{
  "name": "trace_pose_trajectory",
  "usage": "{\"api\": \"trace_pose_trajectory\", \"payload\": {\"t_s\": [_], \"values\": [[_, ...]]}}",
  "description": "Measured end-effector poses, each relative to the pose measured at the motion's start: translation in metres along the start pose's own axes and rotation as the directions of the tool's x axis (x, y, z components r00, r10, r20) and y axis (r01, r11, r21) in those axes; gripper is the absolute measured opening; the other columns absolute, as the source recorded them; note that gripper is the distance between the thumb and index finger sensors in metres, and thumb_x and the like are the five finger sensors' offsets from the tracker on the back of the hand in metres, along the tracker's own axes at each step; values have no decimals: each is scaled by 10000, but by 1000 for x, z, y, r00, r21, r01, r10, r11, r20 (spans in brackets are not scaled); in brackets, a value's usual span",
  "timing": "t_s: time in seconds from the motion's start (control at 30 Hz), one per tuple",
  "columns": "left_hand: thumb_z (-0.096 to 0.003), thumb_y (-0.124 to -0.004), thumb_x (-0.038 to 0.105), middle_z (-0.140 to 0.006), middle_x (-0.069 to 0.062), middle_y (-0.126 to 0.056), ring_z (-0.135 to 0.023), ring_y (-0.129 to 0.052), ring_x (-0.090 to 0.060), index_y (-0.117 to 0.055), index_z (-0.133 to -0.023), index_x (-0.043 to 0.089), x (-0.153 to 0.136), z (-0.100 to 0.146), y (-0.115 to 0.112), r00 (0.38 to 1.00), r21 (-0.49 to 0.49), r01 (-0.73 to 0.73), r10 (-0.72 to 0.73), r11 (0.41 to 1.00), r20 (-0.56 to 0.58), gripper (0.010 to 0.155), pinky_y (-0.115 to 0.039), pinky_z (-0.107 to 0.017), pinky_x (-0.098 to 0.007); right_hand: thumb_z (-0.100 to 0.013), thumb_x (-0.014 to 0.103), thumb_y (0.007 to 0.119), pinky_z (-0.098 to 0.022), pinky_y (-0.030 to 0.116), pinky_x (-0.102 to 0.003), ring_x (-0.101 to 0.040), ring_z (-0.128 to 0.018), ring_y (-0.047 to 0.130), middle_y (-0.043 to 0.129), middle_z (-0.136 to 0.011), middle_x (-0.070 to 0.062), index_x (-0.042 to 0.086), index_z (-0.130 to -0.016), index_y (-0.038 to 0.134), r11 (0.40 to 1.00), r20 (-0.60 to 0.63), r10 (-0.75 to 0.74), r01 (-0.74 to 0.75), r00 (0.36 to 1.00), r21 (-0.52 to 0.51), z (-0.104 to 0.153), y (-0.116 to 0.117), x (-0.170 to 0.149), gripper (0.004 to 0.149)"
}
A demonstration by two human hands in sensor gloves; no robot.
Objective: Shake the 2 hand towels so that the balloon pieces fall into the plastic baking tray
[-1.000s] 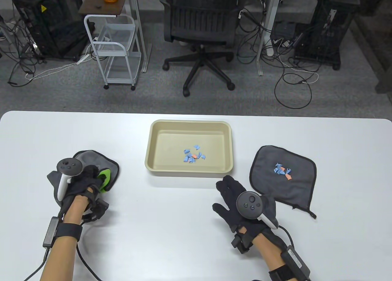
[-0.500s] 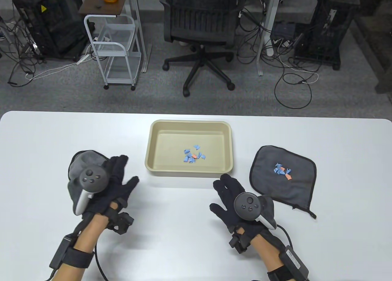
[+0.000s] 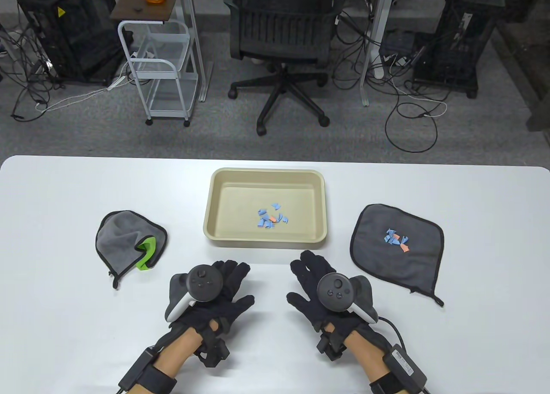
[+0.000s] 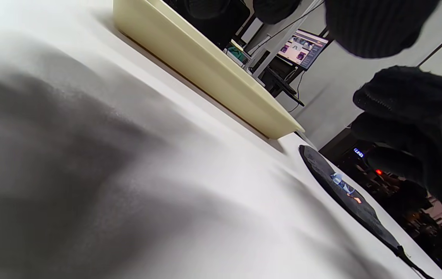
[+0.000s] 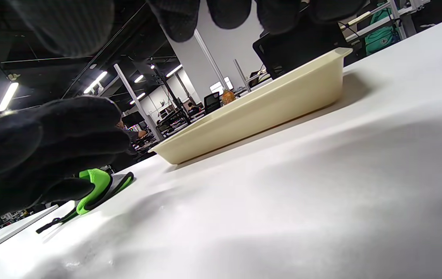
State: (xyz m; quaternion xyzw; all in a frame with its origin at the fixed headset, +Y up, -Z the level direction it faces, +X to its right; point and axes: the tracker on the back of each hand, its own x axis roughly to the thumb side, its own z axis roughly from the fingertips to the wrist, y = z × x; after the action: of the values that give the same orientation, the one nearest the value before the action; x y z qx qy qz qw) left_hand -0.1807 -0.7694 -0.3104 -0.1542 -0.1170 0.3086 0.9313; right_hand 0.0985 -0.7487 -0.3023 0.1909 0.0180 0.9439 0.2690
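The beige baking tray (image 3: 215, 205) sits at the table's middle with blue and orange balloon pieces (image 3: 271, 218) inside. A crumpled grey towel with a green underside (image 3: 122, 241) lies left of it, bare of pieces. A flat dark grey towel (image 3: 404, 261) lies to the right, carrying balloon pieces (image 3: 396, 240). My left hand (image 3: 225, 284) and right hand (image 3: 313, 278) rest flat on the table in front of the tray, fingers spread, holding nothing. The left wrist view shows the tray (image 4: 205, 66) and the flat towel (image 4: 344, 193); the right wrist view shows the tray (image 5: 259, 112) and the green edge of the crumpled towel (image 5: 93, 190).
Beyond the table's far edge stand an office chair (image 3: 281, 46), a white wire cart (image 3: 161, 67) and tangled floor cables (image 3: 408, 102). The white table (image 3: 64, 187) stretches wide on both sides.
My left hand let go of the crumpled towel and slid right to the front middle of the table. My right hand shifted slightly left. Both towels and the tray stayed put.
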Motion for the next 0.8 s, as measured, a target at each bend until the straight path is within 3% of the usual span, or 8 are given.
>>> {"api": "trace_pose_trajectory", "payload": {"t_s": [0.3, 0.43, 0.53, 0.67, 0.8], "values": [[-372, -679, 610, -1158, -26, -247, -1105, -156, -364, -300, -1044, 438, 8, 8, 6, 999, 32, 18, -20, 999, 35, 790, -323, -726, -686, -412, 591, 700, -745, 432, -650, -409, -1078, 381, 412, -1192, -60, 297, -1044, 464, 998, -39, 47, -48, 998, -28, -5, -7, -4, 736], [-373, -678, 611, -1158, -28, -245, -1106, -154, -365, -306, -1047, 428, 12, 12, 11, 999, 43, 10, -12, 999, 49, 792, -323, -726, -688, -397, 630, 701, -747, 387, -684, -432, -1099, 320, 400, -1221, -7, 383, -1043, 476, 991, -148, 93, -106, 985, -77, -15, -36, -15, 727], [-372, -676, 615, -1158, -48, -242, -1106, -150, -369, -303, -1050, 420, 15, 14, 13, 998, 49, 3, -5, 999, 59, 799, -320, -725, -694, -378, 666, 708, -752, 353, -707, -411, -1122, 282, 355, -1242, 84, 472, -1032, 476, 978, -215, 182, -199, 959, -56, -25, -63, -32, 721], [-370, -677, 616, -1159, -48, -245, -1107, -155, -370, -301, -1050, 421, 15, 18, 17, 997, 71, 20, -25, 997, 69, 801, -322, -723, -697, -352, 724, 676, -751, 377, -721, -397, -1135, 262, 311, -1240, 177, 553, -1013, 459, 948, -353, 285, -316, 891, -31, -44, -100, -73, 716], [-372, -677, 617, -1159, -47, -246, -1108, -155, -368, -307, -1052, 414, 15, 22, 24, 997, 97, 0, -8, 995, 82, 801, -328, -722, -698, -331, 757, 663, -742, 356, -750, -397, -1137, 162, 198, -1235, 192, 606, -1004, 377, 951, -499, 291, -304, 816, 59, -58, -114, -117, 747]]}}
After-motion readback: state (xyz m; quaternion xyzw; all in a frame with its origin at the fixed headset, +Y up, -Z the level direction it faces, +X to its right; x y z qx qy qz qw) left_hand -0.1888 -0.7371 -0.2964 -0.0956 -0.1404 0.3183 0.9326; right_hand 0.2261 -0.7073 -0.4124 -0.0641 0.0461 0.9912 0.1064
